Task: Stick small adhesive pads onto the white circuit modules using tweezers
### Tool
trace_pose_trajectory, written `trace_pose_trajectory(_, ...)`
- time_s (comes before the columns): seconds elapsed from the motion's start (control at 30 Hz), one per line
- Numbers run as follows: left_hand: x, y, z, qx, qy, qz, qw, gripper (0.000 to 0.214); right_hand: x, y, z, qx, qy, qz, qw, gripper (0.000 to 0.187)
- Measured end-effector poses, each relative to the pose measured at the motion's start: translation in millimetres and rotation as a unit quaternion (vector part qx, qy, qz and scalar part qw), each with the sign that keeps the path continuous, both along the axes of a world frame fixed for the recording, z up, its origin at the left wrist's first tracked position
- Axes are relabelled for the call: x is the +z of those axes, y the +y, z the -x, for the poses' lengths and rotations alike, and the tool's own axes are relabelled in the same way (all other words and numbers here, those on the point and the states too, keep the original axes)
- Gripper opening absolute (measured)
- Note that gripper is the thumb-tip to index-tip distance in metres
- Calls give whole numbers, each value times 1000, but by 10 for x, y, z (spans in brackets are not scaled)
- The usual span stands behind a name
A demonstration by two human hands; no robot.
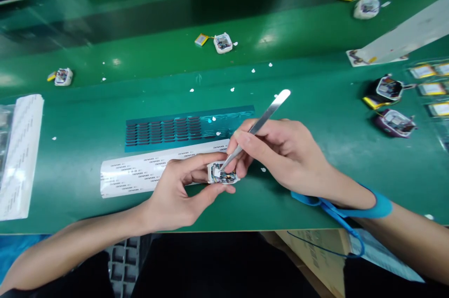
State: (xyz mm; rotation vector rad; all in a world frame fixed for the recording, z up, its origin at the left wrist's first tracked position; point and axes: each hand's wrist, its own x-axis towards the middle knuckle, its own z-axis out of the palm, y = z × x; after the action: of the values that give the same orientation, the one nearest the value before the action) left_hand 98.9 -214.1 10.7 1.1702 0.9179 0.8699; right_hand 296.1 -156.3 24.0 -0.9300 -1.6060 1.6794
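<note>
Here, near the middle of the tabletop's point(315, 101) front edge, the left hand point(178, 197) has its fingers closed around a small white casing point(220, 175) with exposed circuitry and coloured wires. The right hand point(280, 153), wearing a blue wrist strap point(380, 204), grips metal tweezers point(261, 120) between its fingers. The tweezer tips rest inside the casing. Just behind the hands lie a white label strip point(140, 171) and a blue sheet of dark pads point(182, 127). Two dark units point(389, 87) sit near the right edge.
</note>
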Motion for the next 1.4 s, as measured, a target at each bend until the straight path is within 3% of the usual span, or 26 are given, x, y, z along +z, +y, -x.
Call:
trace_pose_trajectory(0.93,24,-26,-17,8,26,-14,1000,36,6,-33,17,-6,-9,21,1000,33)
trace_pose_trajectory(1.17,3,-33,3,0,42,7,999,34,-11,-61,20,-7,-41,-31,999,26)
trace_pose_trajectory(1.3,1,-24,27,-3,46,21,999,26,-13,-96,6,-10,-66,-161,985,22)
trace_pose_trajectory(1.4,38,-17,68,14,70,-8,997,25,0,-70,-31,-79,-16,-229,970,22)
